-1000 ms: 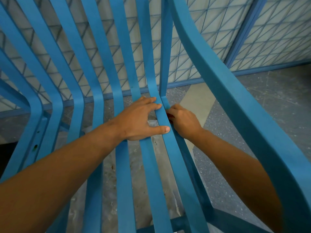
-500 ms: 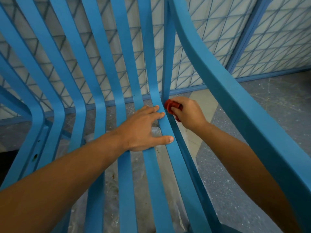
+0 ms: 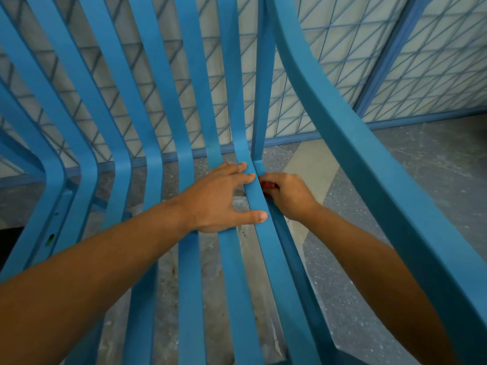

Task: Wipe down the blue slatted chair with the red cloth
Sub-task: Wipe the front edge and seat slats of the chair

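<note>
1. My two forearms reach in from the bottom of the frame over the seat slats of the blue slatted chair (image 3: 238, 272), which stands on a speckled grey floor (image 3: 434, 175).
2. My left hand (image 3: 224, 198) lies flat and released, fingers spread across two slats, thumb hooked over the outermost one; I judge it is bracing the chair.
3. My right hand (image 3: 287, 194) is clenched on the red cloth (image 3: 268, 186), bunched small and mostly hidden, pressed against the outer edge of that slat near the bend into the backrest.
4. The cloth looks soft and light, best kept wadded in the fingers; the slats look stiff, smooth and narrow, so pinching each one should suit.
5. Beyond, the armrest (image 3: 369, 159) curves up before a lattice wall (image 3: 329, 61).
</note>
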Action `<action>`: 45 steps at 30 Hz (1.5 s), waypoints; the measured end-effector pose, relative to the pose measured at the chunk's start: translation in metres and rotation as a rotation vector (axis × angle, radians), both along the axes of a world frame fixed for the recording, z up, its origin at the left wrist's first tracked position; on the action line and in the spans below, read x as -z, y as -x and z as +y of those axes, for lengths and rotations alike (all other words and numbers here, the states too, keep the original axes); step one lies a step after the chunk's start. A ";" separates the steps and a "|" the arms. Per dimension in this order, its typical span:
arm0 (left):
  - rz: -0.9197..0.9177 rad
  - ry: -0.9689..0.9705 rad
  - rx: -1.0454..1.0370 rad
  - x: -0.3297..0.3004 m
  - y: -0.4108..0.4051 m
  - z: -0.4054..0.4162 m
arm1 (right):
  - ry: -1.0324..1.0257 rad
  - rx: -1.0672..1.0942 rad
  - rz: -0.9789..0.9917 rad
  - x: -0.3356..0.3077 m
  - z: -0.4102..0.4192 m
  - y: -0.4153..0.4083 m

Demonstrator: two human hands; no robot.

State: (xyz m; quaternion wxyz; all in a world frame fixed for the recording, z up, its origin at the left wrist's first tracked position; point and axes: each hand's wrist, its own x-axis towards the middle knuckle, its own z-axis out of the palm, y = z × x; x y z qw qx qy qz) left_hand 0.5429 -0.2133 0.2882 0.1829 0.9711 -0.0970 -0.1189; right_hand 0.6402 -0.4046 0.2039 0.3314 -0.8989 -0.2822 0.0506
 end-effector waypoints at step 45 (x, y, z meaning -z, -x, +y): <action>0.011 0.008 -0.012 0.005 -0.001 0.002 | -0.202 0.089 0.117 -0.018 0.004 0.031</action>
